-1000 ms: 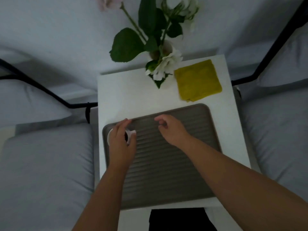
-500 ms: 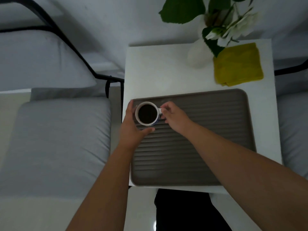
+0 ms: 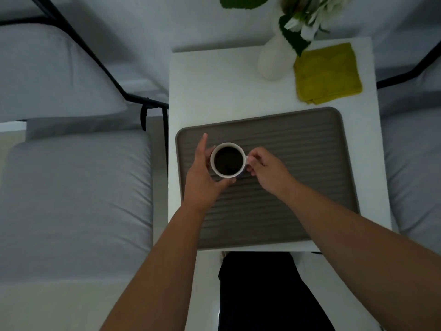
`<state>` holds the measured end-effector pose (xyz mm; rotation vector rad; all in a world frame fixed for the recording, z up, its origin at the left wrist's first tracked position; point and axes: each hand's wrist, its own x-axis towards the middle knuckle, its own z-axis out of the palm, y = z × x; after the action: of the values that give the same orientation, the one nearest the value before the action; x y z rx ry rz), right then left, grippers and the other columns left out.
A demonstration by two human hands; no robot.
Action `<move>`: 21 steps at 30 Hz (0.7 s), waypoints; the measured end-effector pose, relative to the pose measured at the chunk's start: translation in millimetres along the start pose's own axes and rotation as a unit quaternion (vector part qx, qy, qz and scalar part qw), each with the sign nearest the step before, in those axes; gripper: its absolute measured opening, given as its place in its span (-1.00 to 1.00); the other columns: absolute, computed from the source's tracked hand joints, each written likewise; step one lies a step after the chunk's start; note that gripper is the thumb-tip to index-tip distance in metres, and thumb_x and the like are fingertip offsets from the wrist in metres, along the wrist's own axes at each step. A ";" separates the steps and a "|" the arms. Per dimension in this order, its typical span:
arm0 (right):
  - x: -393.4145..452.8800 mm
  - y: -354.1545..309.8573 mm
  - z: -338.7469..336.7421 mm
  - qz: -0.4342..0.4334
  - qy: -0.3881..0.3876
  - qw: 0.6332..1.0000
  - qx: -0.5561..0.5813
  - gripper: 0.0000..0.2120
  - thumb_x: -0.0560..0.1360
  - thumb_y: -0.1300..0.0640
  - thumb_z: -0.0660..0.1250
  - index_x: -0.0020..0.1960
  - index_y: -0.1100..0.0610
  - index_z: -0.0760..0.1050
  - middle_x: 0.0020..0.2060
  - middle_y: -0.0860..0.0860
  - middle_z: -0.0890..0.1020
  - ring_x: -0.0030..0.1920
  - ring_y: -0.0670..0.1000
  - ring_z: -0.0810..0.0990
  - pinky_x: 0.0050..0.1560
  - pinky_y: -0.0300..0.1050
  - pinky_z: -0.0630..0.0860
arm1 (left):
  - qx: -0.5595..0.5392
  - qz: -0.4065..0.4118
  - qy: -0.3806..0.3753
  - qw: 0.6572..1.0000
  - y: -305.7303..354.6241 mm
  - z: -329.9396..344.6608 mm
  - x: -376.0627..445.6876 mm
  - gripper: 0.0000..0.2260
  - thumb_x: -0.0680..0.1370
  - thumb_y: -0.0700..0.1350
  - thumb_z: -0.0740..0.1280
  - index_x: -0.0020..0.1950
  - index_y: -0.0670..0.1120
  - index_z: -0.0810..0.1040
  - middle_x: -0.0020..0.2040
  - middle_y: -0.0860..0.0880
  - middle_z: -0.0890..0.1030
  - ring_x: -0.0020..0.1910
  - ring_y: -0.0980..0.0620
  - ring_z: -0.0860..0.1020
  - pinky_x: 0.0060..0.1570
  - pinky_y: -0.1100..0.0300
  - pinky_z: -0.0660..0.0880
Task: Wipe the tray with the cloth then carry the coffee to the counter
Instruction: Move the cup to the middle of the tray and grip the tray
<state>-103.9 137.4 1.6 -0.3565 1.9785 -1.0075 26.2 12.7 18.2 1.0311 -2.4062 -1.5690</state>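
Setting: white tabletop (image 3: 214, 91) between grey cushions
Coffee cup (image 3: 228, 160): on tray (image 3: 298, 163), near-left part
Left hand (image 3: 201, 173): fingers cupping the cup's left side
Right hand (image 3: 265, 166): fingers pinching its right-pointing handle
Cloth (image 3: 328, 72): folded beyond the tray, unheld

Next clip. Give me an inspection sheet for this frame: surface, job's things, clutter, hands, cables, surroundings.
Surface: white side table, which bears the tray, cloth and vase.
Job's things: grey ribbed tray lies flat on the table; white cup of coffee is over the tray's left part; folded yellow cloth lies beyond the tray at the far right corner, untouched.
Clutter: white vase with flowers, beside the cloth.
Hands: left hand cups the cup's side, forefinger straight; right hand pinches at the handle side.
Cables: nothing seen.
Surroundings: grey cushioned seats with a black metal frame on both sides.
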 end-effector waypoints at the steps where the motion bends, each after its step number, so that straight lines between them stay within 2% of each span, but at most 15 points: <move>1: -5.3 4.2 -4.2 0.002 0.007 1.000 0.004 -0.86 0.59 0.07 0.15 -0.12 -0.03 0.43 -0.20 0.06 0.61 -0.13 0.08 0.58 0.02 0.14 0.53 | 0.000 0.002 0.001 1.000 2.7 5.6 -4.0 0.06 0.26 -0.11 0.62 0.54 0.16 -0.02 0.25 0.16 0.53 0.21 0.25 0.51 0.21 0.35 0.43; 3: -14.6 13.8 -12.8 0.003 0.026 0.999 0.018 -0.82 0.58 0.09 0.16 -0.17 -0.08 0.42 -0.22 0.05 0.61 -0.13 0.12 0.59 0.00 0.16 0.53 | -0.007 0.003 0.006 1.000 8.0 18.4 -11.6 0.05 0.25 -0.08 0.63 0.53 0.19 0.02 0.25 0.12 0.55 0.22 0.21 0.52 0.25 0.22 0.46; 5: -24.0 22.0 -21.7 -0.001 0.046 0.998 0.033 -0.80 0.59 0.14 0.16 -0.17 -0.07 0.42 -0.23 0.05 0.60 -0.12 0.12 0.59 -0.01 0.14 0.52 | -0.014 -0.004 0.015 1.000 13.0 32.0 -18.7 0.02 0.23 -0.07 0.64 0.51 0.20 0.07 0.25 0.11 0.56 0.22 0.20 0.52 0.25 0.18 0.47; 7: -33.2 30.1 -31.0 -0.007 0.055 0.998 0.039 -0.84 0.59 0.17 0.15 -0.13 0.00 0.44 -0.22 0.03 0.59 -0.11 0.10 0.59 0.00 0.08 0.52 | -0.027 -0.009 0.021 0.999 18.4 44.8 -25.1 0.01 0.22 -0.07 0.64 0.49 0.20 0.10 0.24 0.10 0.56 0.20 0.22 0.53 0.23 0.21 0.48; 13: -48.4 53.1 -53.1 -0.008 0.061 0.998 0.033 -0.80 0.59 0.13 0.15 -0.15 -0.08 0.43 -0.21 -0.04 0.60 -0.10 -0.01 0.60 0.02 0.05 0.53 | -0.029 -0.016 0.036 0.999 28.0 75.2 -40.5 -0.03 0.20 -0.10 0.65 0.45 0.18 0.17 0.26 0.09 0.56 0.18 0.24 0.54 0.21 0.28 0.48; 17: -50.9 62.0 -59.6 0.000 0.056 0.998 0.014 -0.87 0.59 0.10 0.15 -0.09 -0.02 0.44 -0.19 -0.06 0.61 -0.08 -0.01 0.60 0.06 0.09 0.54 | -0.010 -0.023 0.046 0.999 27.0 88.7 -45.3 -0.07 0.20 -0.11 0.64 0.41 0.21 0.19 0.28 0.08 0.54 0.23 0.15 0.53 0.24 0.07 0.49; 21: -53.5 66.3 -59.5 0.019 0.048 0.999 -0.001 -0.89 0.60 0.08 0.14 -0.04 0.00 0.43 -0.16 -0.07 0.60 -0.04 -0.04 0.59 0.06 0.03 0.52 | 0.011 -0.024 0.040 0.999 23.7 96.8 -47.9 -0.07 0.22 -0.11 0.62 0.41 0.20 0.16 0.30 0.06 0.52 0.24 0.09 0.52 0.22 0.00 0.50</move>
<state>-112.1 241.0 -0.8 -0.2750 2.0649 -1.0153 11.1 121.5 6.0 1.1419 -2.3672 -1.4891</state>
